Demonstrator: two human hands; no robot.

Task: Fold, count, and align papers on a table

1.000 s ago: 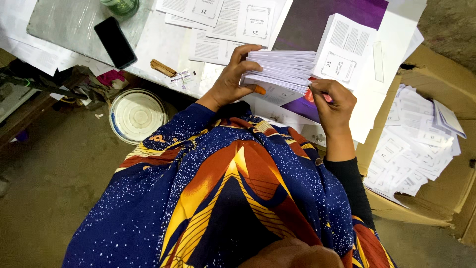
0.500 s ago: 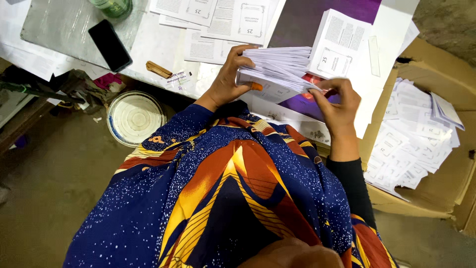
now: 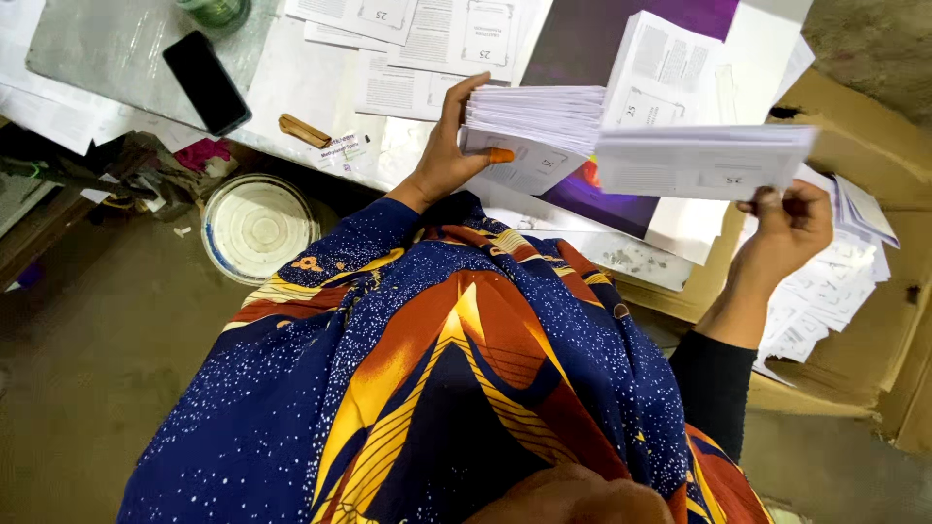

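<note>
Two hands work a stack of printed sheets over the table's near edge. The left hand (image 3: 442,155) clasps the stack (image 3: 534,126), fingers curled over its top and thumb pressed on its front. The right hand (image 3: 791,228) pinches a folded sheet (image 3: 704,160) by its right end, held out beyond the table's right edge above a cardboard box (image 3: 874,340) of loose sheets. A phone (image 3: 206,82) lies near the far left corner.

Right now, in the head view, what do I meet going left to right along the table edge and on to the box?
Black phone → small brown tool → left hand → paper stack it holds → pulled-out bundle of sheets → right hand → cardboard box of printed sheets.
</note>
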